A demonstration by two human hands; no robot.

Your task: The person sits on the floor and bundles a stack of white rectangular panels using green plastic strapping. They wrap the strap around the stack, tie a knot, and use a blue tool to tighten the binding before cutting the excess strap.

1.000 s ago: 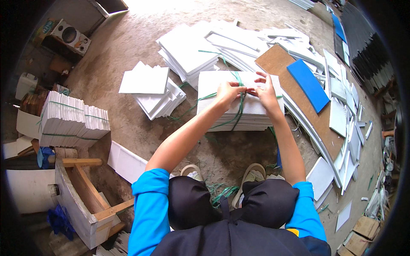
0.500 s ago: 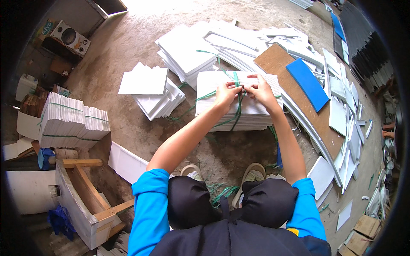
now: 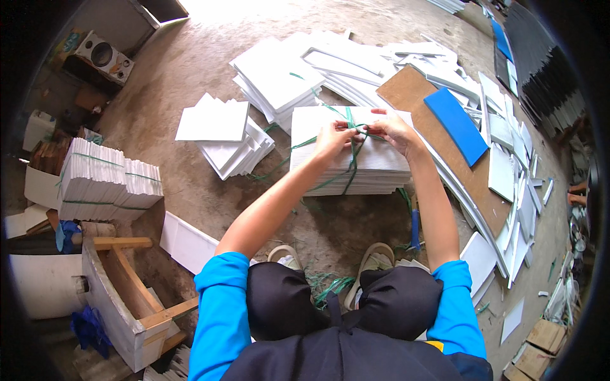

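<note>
A stack of white corrugated sheets (image 3: pixel 381 159) lies on the floor before my knees. Green plastic twine (image 3: pixel 352 166) runs around it both ways and crosses on top. At that crossing my left hand (image 3: pixel 335 138) pinches the twine between thumb and fingers. Close beside it, my right hand (image 3: pixel 393 130) also grips the twine, its fingers curled over the top sheet. The knot itself is partly hidden by my fingertips.
Loose white sheets (image 3: pixel 213 122) lie left of the stack, with a taller pile (image 3: pixel 276 73) behind. At right are a brown board (image 3: pixel 406 89), a blue panel (image 3: pixel 456 127) and white offcuts. A tied bundle (image 3: pixel 95 181) and a wooden frame (image 3: pixel 130 279) stand left. A blue-handled tool (image 3: pixel 415 230) is near my right forearm.
My right hand has shifted slightly outward and turned, its fingers curling more over the twine. My left hand stays at the crossing. More of the blue handle now shows beside my right forearm.
</note>
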